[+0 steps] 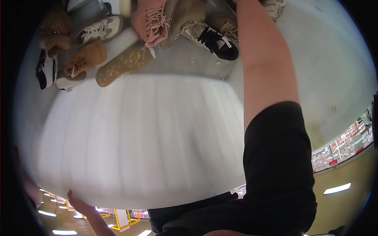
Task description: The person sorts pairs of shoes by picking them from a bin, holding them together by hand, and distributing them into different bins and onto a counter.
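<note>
Two hands belong to this reach, but only the left hand shows; its fingers lie at the rim of a pale bin, and whether they clamp it or merely rest there I cannot tell; the right forearm runs deep inside until the picture's edge cuts it off, so I cannot tell whether the right fingers are apart or together; just left of that unseen hand's wrist lies a black-and-white sneaker, and a pale sneaker lies on the wrist's other side; well beyond the left fingers sit a pink laced shoe, a gum-soled shoe with its sole showing, and a brown lace-up; for so deep a reach, I would judge it best to brace through the left fingers and keep the right fingers on a heel or collar, since loose laces could snag a neighbour; the bare near wall spreads between the left fingers and the shoes; the bare side wall, right of the forearm, borders the freest room; the rim beside the left fingers is the edge to clear.
</note>
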Demonstrator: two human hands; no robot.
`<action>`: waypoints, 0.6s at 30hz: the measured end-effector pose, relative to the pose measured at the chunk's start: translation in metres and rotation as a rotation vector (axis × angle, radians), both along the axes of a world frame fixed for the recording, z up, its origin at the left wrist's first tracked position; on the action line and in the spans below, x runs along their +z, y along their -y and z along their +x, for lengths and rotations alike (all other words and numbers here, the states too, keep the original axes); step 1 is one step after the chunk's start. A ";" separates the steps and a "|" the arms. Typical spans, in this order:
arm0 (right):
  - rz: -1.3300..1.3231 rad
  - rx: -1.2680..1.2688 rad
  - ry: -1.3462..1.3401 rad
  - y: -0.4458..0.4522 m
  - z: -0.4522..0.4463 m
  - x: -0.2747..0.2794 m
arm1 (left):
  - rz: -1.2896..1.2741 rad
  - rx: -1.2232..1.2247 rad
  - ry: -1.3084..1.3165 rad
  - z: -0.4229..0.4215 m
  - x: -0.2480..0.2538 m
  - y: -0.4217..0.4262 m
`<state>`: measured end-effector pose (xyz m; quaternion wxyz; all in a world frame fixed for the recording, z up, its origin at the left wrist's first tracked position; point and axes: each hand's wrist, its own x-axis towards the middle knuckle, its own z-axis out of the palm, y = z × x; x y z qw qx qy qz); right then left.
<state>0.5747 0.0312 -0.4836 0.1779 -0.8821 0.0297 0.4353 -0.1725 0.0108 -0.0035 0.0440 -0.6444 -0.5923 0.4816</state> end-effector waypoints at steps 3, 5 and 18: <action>0.076 -0.054 -0.114 0.043 -0.013 -0.016 | -0.035 -0.055 -0.010 -0.004 0.002 -0.002; 0.241 -0.097 -0.145 0.086 -0.008 -0.011 | 0.239 0.295 0.208 -0.010 -0.006 0.002; 0.684 0.332 -0.349 0.107 -0.244 0.444 | 1.060 1.204 1.076 0.027 -0.013 -0.005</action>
